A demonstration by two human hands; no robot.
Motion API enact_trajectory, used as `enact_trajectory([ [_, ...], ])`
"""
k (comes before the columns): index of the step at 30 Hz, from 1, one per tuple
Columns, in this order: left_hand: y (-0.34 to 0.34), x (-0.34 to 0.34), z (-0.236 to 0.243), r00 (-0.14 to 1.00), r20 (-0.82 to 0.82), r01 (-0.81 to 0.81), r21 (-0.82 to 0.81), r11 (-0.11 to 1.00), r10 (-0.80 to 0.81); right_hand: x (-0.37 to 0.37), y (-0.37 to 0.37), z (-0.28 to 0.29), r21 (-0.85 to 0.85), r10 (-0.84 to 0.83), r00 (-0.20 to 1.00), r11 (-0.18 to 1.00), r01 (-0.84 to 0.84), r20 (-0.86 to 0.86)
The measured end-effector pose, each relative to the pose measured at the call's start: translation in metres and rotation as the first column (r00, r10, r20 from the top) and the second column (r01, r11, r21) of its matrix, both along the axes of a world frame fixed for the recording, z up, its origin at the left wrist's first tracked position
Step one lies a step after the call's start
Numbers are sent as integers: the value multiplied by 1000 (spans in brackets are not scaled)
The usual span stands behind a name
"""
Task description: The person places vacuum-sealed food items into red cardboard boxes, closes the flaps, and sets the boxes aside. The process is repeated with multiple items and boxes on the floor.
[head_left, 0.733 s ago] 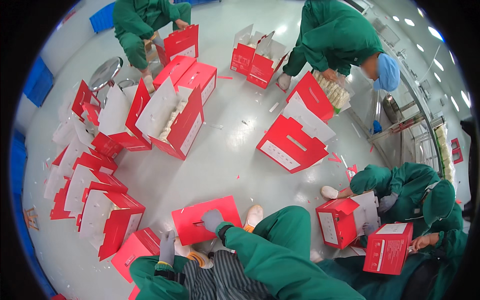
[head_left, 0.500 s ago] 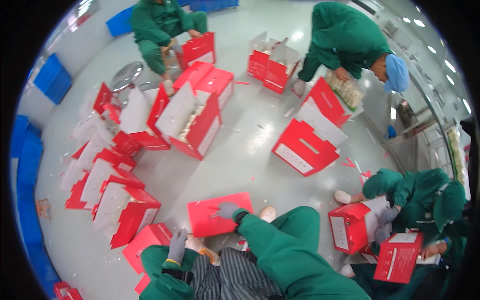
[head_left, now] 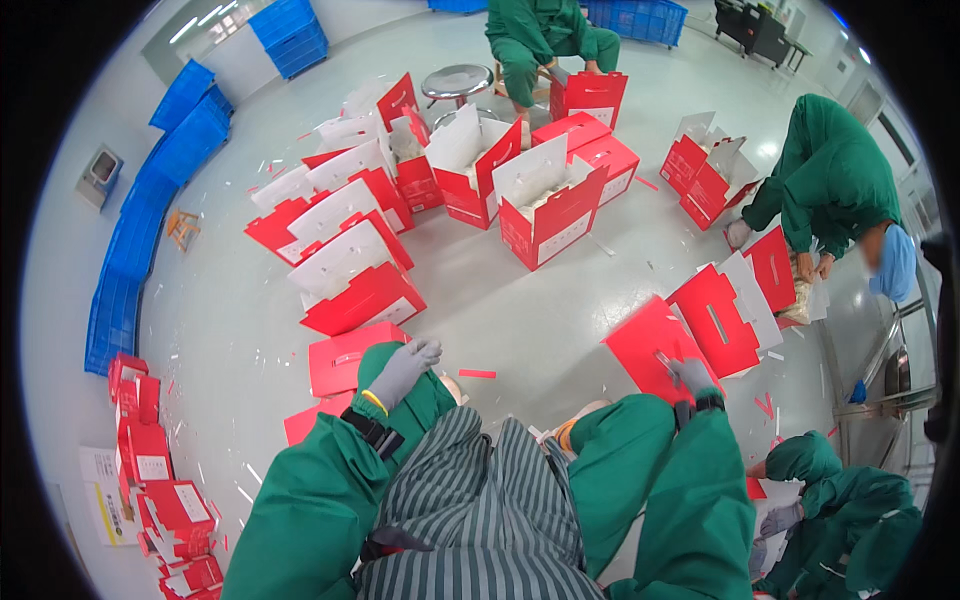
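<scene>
Head view: The right hand [head_left: 692, 374] hooks its fingers at the handle [head_left: 662, 358] of a red box [head_left: 638, 338], near right, beside an open carton [head_left: 712, 318]; this probably suits one-handed support. The left hand [head_left: 402, 370], above the left knee [head_left: 428, 404], holds nothing visible; fingers together, loosely bent. Far boxes [head_left: 548, 232] stand with flaps [head_left: 526, 174] raised, presumably for access.

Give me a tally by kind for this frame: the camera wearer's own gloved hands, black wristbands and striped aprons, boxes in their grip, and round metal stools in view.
Gloved hands: 2 (left hand, right hand)
Black wristbands: 2
Striped apron: 1
Red box gripped, by the right hand: 1
Round metal stool: 1
Total: 7
</scene>
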State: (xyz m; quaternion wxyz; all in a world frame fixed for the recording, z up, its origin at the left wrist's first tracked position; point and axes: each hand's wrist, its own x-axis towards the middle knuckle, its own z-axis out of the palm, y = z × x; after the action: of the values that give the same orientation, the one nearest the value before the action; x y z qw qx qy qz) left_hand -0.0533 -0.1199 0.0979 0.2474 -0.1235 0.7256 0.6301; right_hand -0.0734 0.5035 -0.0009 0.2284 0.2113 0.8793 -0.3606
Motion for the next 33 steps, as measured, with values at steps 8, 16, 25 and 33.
enact_trajectory([
  [8, 7, -12, -11, 998, 52, 26, 342, 939, -46, 277, 52, -90, -118, -452, 892, 887, 447, -20],
  [16, 15, -21, -51, 991, 58, 113, 106, 988, -119, 520, -94, -60, 192, -786, 612, 616, 764, 88],
  [25, 52, -28, -81, 982, 11, 189, 52, 981, -190, 503, -13, 34, 868, -595, 794, 454, 200, 128],
  [33, 46, -37, -96, 964, 147, 218, 33, 975, -221, -21, -64, 138, 476, 386, 701, 876, -75, -600],
])
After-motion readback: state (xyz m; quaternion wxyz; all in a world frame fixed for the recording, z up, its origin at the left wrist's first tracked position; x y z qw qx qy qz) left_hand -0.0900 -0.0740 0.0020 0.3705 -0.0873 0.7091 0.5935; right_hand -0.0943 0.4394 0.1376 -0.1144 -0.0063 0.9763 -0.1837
